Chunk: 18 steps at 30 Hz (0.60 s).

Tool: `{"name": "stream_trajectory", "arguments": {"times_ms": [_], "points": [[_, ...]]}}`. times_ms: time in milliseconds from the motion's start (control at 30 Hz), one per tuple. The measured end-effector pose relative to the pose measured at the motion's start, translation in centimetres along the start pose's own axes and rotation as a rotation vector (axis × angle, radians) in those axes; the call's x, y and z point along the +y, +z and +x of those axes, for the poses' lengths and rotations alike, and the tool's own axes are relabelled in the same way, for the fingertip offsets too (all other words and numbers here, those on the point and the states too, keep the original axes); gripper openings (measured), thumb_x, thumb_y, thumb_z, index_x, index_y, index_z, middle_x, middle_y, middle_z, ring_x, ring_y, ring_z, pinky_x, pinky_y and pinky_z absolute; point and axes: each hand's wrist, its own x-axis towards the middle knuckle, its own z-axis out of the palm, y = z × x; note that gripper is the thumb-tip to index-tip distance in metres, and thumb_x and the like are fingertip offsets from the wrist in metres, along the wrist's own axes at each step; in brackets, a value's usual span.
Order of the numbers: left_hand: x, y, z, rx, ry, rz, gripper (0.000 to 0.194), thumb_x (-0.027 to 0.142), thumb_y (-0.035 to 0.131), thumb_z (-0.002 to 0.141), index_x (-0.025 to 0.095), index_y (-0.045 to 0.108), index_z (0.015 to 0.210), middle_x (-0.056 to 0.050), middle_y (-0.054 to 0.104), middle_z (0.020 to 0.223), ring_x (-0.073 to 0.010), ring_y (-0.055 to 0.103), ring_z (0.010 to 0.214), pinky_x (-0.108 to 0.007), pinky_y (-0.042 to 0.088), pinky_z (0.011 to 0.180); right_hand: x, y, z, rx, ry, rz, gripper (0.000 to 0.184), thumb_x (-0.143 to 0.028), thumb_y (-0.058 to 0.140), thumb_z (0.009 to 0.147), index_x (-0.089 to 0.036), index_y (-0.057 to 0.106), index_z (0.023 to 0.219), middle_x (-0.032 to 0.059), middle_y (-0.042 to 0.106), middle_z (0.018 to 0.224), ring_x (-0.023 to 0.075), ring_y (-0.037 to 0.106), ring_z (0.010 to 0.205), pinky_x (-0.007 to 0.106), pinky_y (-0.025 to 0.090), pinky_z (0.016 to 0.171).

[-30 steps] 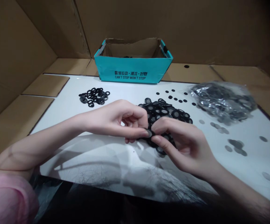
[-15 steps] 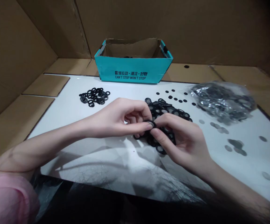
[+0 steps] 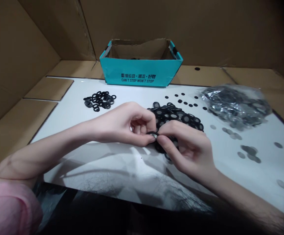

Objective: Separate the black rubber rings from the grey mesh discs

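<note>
Between my two hands is a small black rubber ring (image 3: pixel 152 133) with a pale grey centre, held above the table. My left hand (image 3: pixel 132 125) pinches its left side between thumb and forefinger. On its right side, the thumb and forefinger of my right hand (image 3: pixel 189 145) are closed on the same ring. Just behind and under my fingers lies a heap of black rings with grey mesh discs in them (image 3: pixel 173 116). A smaller pile of black rings with open centres (image 3: pixel 100 99) lies beyond my left wrist.
A turquoise cardboard box (image 3: pixel 142 70) stands at the back with dark pieces inside. A clear plastic bag of grey discs (image 3: pixel 237 104) lies at the right. Loose grey discs (image 3: pixel 251 153) and small black discs (image 3: pixel 186 103) are scattered nearby. Cardboard walls (image 3: pixel 188 32) surround the white table (image 3: pixel 83 166).
Both hands have shifted slightly left and a little toward me with the ring. Both pinches stay on it, and more of the heap shows behind them.
</note>
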Motion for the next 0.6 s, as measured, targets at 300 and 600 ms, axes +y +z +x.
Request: {"name": "stream_trajectory", "arguments": {"times_ms": [300,600], "points": [[0.3,0.8,-0.1,-0.017,0.005,-0.045,0.010,0.022,0.056,0.089,0.014,0.054,0.084,0.000,0.064,0.070,-0.0079,0.062,0.065,-0.012,0.046,0.053,1.0,-0.5,0.3,-0.086,-0.076,0.019,0.020,-0.010,0.051,0.090,-0.020,0.051,0.072,-0.0006,0.050,0.062,0.0105,0.045,0.060,0.026,0.038,0.056],[0.8,0.3,0.0,-0.060,-0.115,-0.069,0.010,0.012,0.060,0.078,0.014,0.052,0.074,0.005,0.056,0.055,-0.0056,0.057,0.051,-0.011,0.042,0.046,0.5,0.5,-0.2,0.022,-0.061,0.006,0.017,-0.008,0.053,0.088,-0.019,0.055,0.075,0.0011,0.056,0.064,0.0117,0.049,0.063,0.028,0.041,0.057]]}}
